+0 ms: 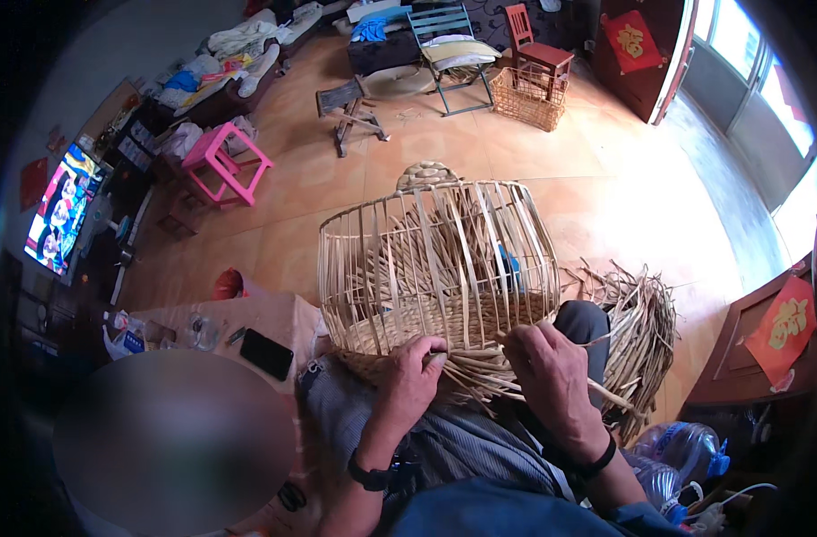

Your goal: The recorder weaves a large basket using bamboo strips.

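Observation:
A half-woven basket [399, 319] rests across my lap, its pale upright stakes bound by a rim hoop at the far side. Woven straw fills its near, lower part. My left hand [407, 380] pinches the woven edge, thumb against the fingers. To its right, my right hand [552, 371] is closed with its fingertips together on a dried straw strand [596, 342], close to the weave. Loose strand ends [485, 371] fan out between both hands. Behind the stakes, more long dried stalks [399, 255] show. The exact grip of the fingertips is partly hidden.
A heap of dried stalks [646, 327] lies on the floor at my right, near plastic bottles [686, 452]. At left, a covered table [270, 309] bears a black phone [266, 354]; a blurred patch hides its near part. Beyond stand a pink stool [221, 157] and wire basket [525, 100].

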Available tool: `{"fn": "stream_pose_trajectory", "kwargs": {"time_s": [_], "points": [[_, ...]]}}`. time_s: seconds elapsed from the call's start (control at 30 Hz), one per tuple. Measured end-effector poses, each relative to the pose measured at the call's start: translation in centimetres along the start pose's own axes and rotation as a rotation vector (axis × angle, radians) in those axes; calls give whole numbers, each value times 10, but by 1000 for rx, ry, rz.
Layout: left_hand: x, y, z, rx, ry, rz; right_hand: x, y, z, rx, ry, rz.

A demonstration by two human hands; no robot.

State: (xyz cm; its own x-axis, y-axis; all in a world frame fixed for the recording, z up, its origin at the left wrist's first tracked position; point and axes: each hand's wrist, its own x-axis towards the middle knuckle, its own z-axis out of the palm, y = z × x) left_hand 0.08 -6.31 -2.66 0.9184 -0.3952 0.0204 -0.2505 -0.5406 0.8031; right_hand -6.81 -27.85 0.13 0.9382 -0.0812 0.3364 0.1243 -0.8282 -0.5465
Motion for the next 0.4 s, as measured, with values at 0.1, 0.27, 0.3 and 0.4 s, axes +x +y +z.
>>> {"fn": "stream_pose_trajectory", "kwargs": {"time_s": [0.1, 0.27, 0.3, 0.4], "points": [[2, -3, 1, -34, 0, 0, 11, -5, 6, 72, 49, -44], [-2, -7, 9, -48, 42, -40, 15, -14, 41, 9, -97, -77], [0, -7, 11, -56, 66, -2, 15, -12, 47, -15, -126, -66], [-4, -16, -13, 20, 82, -29, 19, -12, 69, -38, -204, -93]]}}
